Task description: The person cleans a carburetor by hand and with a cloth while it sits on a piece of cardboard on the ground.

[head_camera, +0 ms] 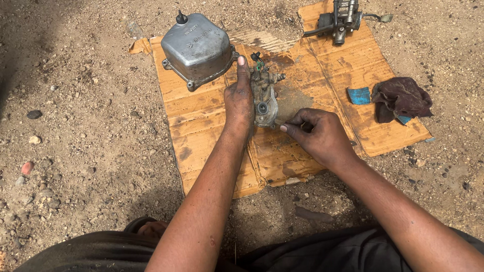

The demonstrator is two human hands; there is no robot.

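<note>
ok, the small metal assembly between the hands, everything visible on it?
The small metal assembly is a grimy grey cast part, elongated, lying flat on the cardboard sheet. It has a round bore near its lower end and dark fittings with green wiring on top. The left hand presses along its left side; the right hand pinches at its lower right edge.

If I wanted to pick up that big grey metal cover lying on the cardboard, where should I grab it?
Probably by the long sides of the grey metal cover, from above. It lies dome-up, so the flat rim with bolt ears near the cardboard gives the fingers an edge. The small black knob on top looks too slight to lift by. The left hand lies close to its right corner.
</note>
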